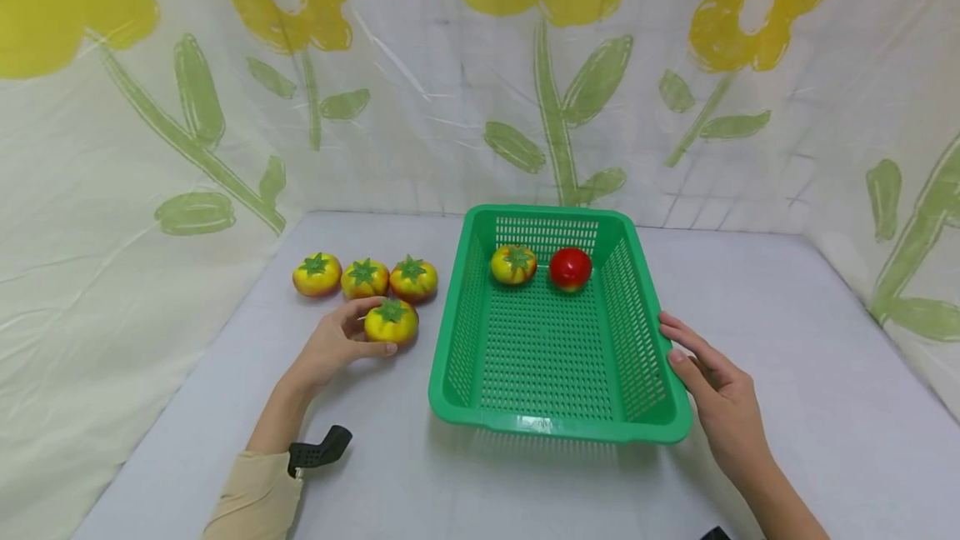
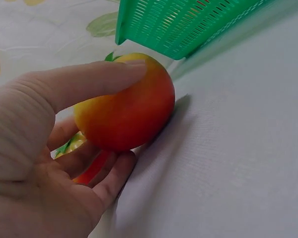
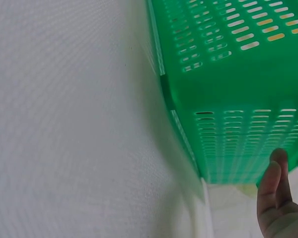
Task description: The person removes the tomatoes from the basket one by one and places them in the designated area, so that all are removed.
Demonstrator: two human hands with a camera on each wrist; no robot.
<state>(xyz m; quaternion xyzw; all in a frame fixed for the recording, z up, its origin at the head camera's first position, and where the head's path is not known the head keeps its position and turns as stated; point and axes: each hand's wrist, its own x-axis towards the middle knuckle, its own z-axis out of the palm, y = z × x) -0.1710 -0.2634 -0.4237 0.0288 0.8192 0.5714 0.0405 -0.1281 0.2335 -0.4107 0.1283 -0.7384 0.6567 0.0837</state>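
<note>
The left hand (image 1: 330, 344) grips the yellow tomato (image 1: 392, 325) at its sides, thumb on the near face and fingers curled round the far one; whether the fruit bears on the table (image 1: 750, 315) or is slightly raised cannot be determined. It is left of the green basket (image 1: 487, 419), outside it, with its leafy top (image 1: 391, 310) uppermost. Close behind, three similar tomatoes stand in a row: the left one (image 1: 317, 275), the middle one (image 1: 365, 280) and the right one (image 1: 414, 278). Inside the basket, near its far wall, are a yellow tomato with its leaves up (image 1: 513, 265) and a red tomato (image 1: 570, 269), apart from each other. The right hand (image 1: 723, 402) rests its extended fingertips against the basket's right rim; no firm clasp is evident. Assessment: the gripped fruit's even gloss suggests a moulded imitation, probably light, firm and somewhat slippery, liable to roll if pinched off-centre. Hold is best taken across its widest girth, as at present, and not by the leaves, which may be weakly fixed. The perforated basket appears to be thin plastic, light and slightly flexible, best held at the rim.
</note>
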